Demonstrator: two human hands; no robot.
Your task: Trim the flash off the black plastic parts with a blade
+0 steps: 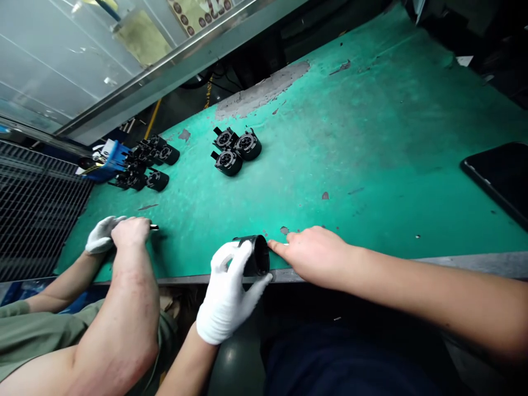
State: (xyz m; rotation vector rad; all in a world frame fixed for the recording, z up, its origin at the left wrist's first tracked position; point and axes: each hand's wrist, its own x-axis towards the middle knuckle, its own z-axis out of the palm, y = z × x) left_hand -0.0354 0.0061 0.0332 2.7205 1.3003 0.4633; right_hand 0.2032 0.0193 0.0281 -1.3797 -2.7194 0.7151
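Gloved left hand (225, 300) is holding a black cup (249, 263) sideways at the bench's near edge

In the head view, the cup is sitting just below the middle of the frame. The left hand is pinching it between thumb and fingers; smooth glove cloth on a round wall could be letting it roll or slip, and with the table (371, 181) ending right there, a slip could be sending it to the floor. The bare right hand (317, 256) is reaching in from the right, index finger pointing at the rim; a push there could be twisting the cup. Whether that hand is pinching the pale sliver by its fingers, I cannot tell.

The cup's open mouth is facing right, towards the right hand; its long axis is running roughly left to right. Three similar parts (236, 149) are standing together at upper centre, and a co-worker's hands (132, 231) are working at left.
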